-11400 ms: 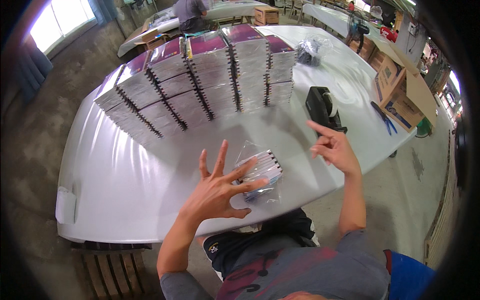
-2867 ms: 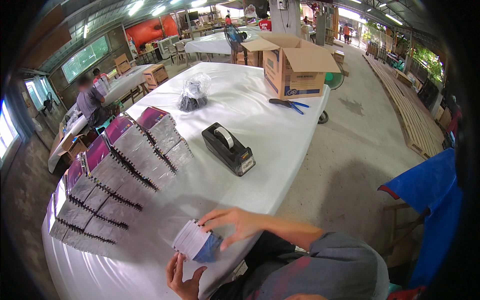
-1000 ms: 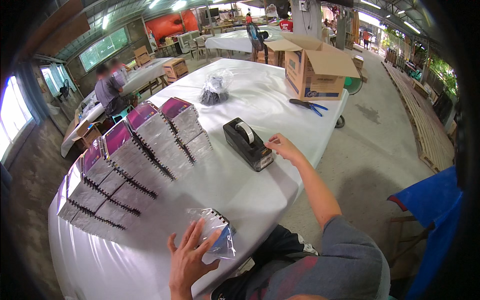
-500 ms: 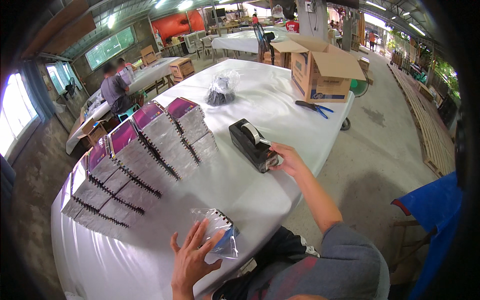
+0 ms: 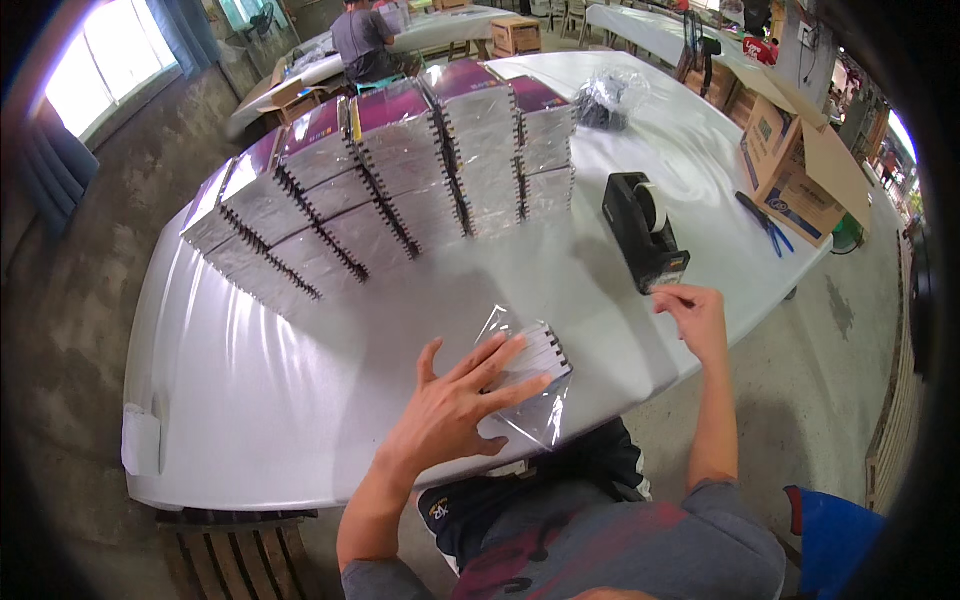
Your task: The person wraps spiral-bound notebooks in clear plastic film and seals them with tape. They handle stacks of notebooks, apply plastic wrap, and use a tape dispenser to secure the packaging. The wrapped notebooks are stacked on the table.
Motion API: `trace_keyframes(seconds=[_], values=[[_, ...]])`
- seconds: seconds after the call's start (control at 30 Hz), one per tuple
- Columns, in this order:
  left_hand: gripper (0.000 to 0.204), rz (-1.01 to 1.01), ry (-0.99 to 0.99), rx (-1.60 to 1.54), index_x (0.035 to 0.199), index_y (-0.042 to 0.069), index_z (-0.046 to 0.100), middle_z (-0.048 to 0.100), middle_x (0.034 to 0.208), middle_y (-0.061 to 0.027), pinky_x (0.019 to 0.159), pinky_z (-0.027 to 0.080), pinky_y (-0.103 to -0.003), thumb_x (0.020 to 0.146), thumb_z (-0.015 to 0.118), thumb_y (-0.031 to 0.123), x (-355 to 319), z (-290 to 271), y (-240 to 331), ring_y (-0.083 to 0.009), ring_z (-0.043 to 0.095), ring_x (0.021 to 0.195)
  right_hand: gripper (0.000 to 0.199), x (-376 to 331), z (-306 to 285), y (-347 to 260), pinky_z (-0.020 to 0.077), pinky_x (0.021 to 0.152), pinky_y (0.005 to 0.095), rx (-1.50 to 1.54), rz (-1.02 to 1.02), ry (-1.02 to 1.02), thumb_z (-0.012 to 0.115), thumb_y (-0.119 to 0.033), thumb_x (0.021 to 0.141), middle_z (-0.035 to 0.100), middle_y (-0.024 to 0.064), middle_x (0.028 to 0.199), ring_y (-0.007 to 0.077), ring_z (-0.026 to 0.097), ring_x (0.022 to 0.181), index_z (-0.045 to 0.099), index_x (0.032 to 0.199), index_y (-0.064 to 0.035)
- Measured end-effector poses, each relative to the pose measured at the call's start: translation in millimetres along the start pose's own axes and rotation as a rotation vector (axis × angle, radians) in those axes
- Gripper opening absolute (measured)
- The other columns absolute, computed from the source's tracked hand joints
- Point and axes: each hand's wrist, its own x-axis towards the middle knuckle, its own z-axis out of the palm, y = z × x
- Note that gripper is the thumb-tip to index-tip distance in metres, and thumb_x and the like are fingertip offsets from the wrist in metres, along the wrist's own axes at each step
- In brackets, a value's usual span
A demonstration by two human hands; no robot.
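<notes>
Bundle (image 5: 541,342) of small white-paged bklts, dark-bound along 1 edge, is pinned to the table (image 5: 250,400) under left hand (image 5: 455,410), fingers spread, nothing clasped: it's held by fingertip pressure only. Clear wrap (image 5: 548,420) is left loose around it, flared out beyond the fingertips & back twd the body.

Handling, as judged: prob. light enough for 1 hand; block fairly stiff, pages apt to slide if not pressed as 1; wrap thin, slick, easily creased or torn. Best taken by the 2 opposite long sides, thumb vs. fingers, w/ film caught flat beneath; bound edge shouldn't be squeezed hard, loose film corners shouldn't be pulled.

To the right of that grip, well apart, right hand (image 5: 695,320) is held just by the near end of the tape dispenser (image 5: 625,235), index & thumb tips set close; whether tape is nipped btwn them can't be told. Dispenser looks heavy; tape roll (image 5: 652,207) is seated in it, on the far side from the fingertips.

Farther off, beyond left hand, wrapped stacks (image 5: 410,165) of spiral-bound bks are lined up. Past right hand, pliers (image 5: 765,222) are laid near a cardboard carton (image 5: 790,180), flaps up. In bkgd, 1 seated person (image 5: 362,45) is seen.
</notes>
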Motion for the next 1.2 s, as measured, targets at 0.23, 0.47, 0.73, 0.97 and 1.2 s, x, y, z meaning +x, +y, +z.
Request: trace_keyframes(seconds=[0.23, 0.47, 0.73, 0.97, 1.2], values=[[0.096, -0.035, 0.021, 0.061, 0.128, 0.049, 0.044, 0.025, 0.149, 0.0048, 0.103, 0.002, -0.065, 0.044, 0.086, 0.026, -0.7, -3.3, 0.5, -0.0357, -0.002, 0.14, 0.08, 8.3, 56.0, -124.9, 0.0367, 0.04, 0.0207, 0.063, -0.251, -0.83, 0.067, -0.007, 0.071, 0.065, 0.0064, 0.062, 0.0069, 0.045, 0.04, 0.029, 0.142, -0.0135], [0.094, -0.019, 0.007, 0.036, 0.126, 0.048, 0.046, 0.028, 0.148, 0.0022, 0.104, -0.003, -0.064, 0.044, 0.086, 0.026, 2.2, -6.2, 0.4, -0.0369, -0.005, 0.139, 0.095, 22.6, 102.3, -129.5, 0.0478, 0.06, 0.0357, -0.581, -0.601, -0.669, 0.077, -0.034, 0.064, 0.063, 0.0149, 0.066, 0.0317, 0.061, 0.061, 0.026, 0.142, -0.0151], [0.094, -0.03, -0.015, 0.056, 0.127, 0.05, 0.044, 0.027, 0.148, 0.0027, 0.103, -0.002, -0.065, 0.045, 0.085, 0.029, 0.9, -6.2, -0.1, -0.0379, -0.006, 0.139, 0.09, 22.4, 50.1, -123.4, 0.0434, 0.083, 0.0423, -0.747, -0.652, -0.613, 0.08, -0.021, 0.059, 0.06, 0.015, 0.105, 0.0313, 0.058, 0.097, 0.035, 0.137, -0.024], [0.082, -0.002, 0.029, -0.02, 0.127, 0.042, 0.048, 0.025, 0.149, 0.0027, 0.102, 0.0, -0.067, 0.054, 0.081, 0.03, 0.9, -0.7, -2.9, -0.0362, 0.0, 0.14, 0.046, -35.0, 91.8, -61.9, 0.0363, 0.092, 0.0442, -0.14, -1.158, -0.244, 0.073, -0.011, 0.068, 0.053, 0.0062, 0.123, 0.0222, 0.053, 0.107, 0.064, 0.111, -0.025], [0.039, -0.011, 0.22, -0.089, 0.11, 0.032, 0.066, 0.03, 0.147, 0.0011, 0.1, 0.001, -0.068, 0.072, 0.072, 0.034, 5.7, 23.7, -11.2, -0.0368, 0.008, 0.139, 0.02, -39.4, 108.3, -63.7, 0.0353, 0.093, 0.0405, 0.331, -0.936, -0.128, 0.073, -0.011, 0.07, 0.058, 0.0069, 0.114, 0.0213, 0.055, 0.103, 0.072, 0.089, -0.0175]])
